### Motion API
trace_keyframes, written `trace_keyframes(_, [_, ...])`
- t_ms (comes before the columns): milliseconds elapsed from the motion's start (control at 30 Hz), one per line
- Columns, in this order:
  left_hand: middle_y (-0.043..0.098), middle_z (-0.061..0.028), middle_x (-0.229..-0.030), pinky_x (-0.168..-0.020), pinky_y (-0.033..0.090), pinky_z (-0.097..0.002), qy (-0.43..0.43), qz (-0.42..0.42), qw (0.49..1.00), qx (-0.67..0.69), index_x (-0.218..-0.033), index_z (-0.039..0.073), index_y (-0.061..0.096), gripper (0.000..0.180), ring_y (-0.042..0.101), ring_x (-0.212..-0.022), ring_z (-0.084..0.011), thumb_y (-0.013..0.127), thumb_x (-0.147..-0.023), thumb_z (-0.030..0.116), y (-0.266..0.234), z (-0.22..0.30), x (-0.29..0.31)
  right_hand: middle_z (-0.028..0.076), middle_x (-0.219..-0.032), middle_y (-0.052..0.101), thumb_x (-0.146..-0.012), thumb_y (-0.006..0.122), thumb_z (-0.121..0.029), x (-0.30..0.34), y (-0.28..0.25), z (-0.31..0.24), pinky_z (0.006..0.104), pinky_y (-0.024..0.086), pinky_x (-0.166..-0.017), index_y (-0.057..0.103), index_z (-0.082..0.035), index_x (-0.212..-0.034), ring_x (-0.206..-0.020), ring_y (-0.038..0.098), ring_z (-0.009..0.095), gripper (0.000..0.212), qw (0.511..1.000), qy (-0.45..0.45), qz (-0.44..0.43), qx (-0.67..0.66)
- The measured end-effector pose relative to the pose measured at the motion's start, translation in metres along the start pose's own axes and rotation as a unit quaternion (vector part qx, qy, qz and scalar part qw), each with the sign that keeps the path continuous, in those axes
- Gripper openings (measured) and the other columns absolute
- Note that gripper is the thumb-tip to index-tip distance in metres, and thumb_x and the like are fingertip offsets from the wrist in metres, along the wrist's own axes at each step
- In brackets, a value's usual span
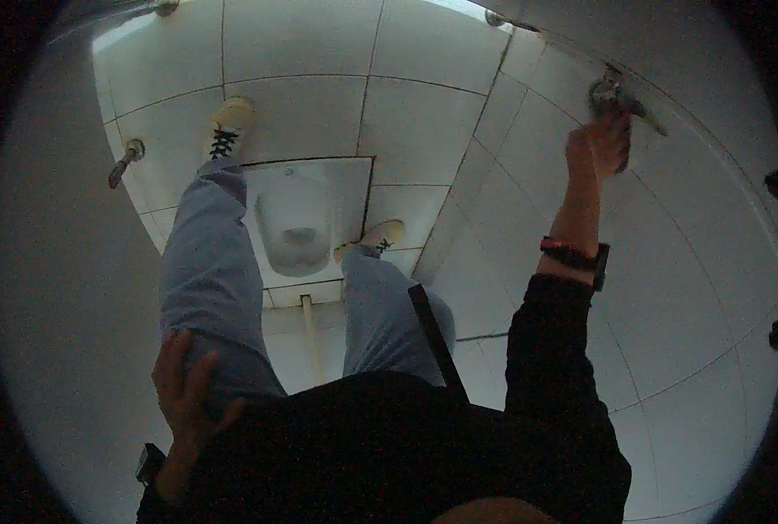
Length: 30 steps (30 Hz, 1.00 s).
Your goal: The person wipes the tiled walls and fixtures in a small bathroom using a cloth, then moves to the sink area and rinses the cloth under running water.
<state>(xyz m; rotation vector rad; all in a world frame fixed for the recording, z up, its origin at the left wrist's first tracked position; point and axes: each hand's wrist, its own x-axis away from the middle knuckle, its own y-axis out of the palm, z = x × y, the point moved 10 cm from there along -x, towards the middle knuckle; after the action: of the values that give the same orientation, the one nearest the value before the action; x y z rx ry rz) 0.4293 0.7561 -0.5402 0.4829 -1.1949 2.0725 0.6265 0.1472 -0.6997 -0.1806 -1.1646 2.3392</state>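
a person stands astride a squat toilet (294, 229) set flush into a white tiled floor (424, 122), one pale laced shoe (228, 127) planted at its far left corner and the other shoe (373, 238) close by its right edge. the right hand (600, 144) is raised to the grey partition wall (703, 157) on the right and is closed around a metal lever handle (618, 94) fixed there, fingers wrapped over the near part while the far tip sticks out past the knuckles toward the right. the handle looks like rigid cast or plated metal, anchored to the wall so it carries none of its own weight in the grip; its smooth finish would likely be slick under a damp palm, and the sound place to hold it is along the bar, away from the round mount, where leverage is best. whether it is a latch or a flush lever is hard to tell through the dim, bent edge of the view. the left hand (186, 384) lies open and flat, fingers spread, on the left thigh of the light blue trousers (210, 279), holding nothing. a dark band (574, 255) circles the right wrist above a black sleeve (550, 349), and a short metal fitting (125, 161) juts out low on the left wall.
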Motion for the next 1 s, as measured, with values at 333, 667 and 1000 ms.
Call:
trace_keyframes(333, [0.044, -0.0220, -0.140, -0.103, 0.034, -0.0531, 0.017, 0.002, 1.000, -0.003, -0.124, 0.014, 0.056, 0.063, 0.041, -0.128, -0.0444, 0.068, -0.078, 0.054, 0.015, 0.005, 0.004, 0.010, -0.154, 0.025, -0.094, 0.040, -0.027, 0.002, -0.007, 0.014, 0.0480, 0.029, -0.111, 0.031, -0.005, -0.145, -0.141, 0.026, 0.030, 0.056, 0.996, -0.063, -0.057, -0.006])
trace_keyframes(667, [0.044, -0.0224, -0.139, -0.103, 0.034, -0.0533, 0.007, -0.005, 1.000, 0.007, -0.124, 0.013, 0.058, 0.061, 0.040, -0.129, -0.0442, 0.070, -0.078, 0.050, 0.020, 0.007, 0.010, 0.015, -0.144, 0.037, -0.087, 0.051, -0.022, 0.020, 0.082, -0.048, 0.0432, 0.036, -0.106, 0.041, -0.007, -0.138, -0.136, 0.034, 0.029, 0.055, 0.977, -0.212, -0.020, 0.025])
trace_keyframes(1000, [0.043, -0.0218, -0.140, -0.103, 0.033, -0.0543, 0.028, -0.023, 0.999, -0.027, -0.123, 0.013, 0.057, 0.058, 0.039, -0.129, -0.0448, 0.070, -0.078, 0.047, 0.028, 0.013, 0.011, 0.014, -0.131, 0.055, -0.091, 0.046, -0.021, 0.199, 0.259, -0.013, 0.0388, 0.044, -0.097, 0.057, -0.014, -0.126, -0.113, 0.057, 0.030, 0.038, 0.926, -0.177, -0.236, -0.234])
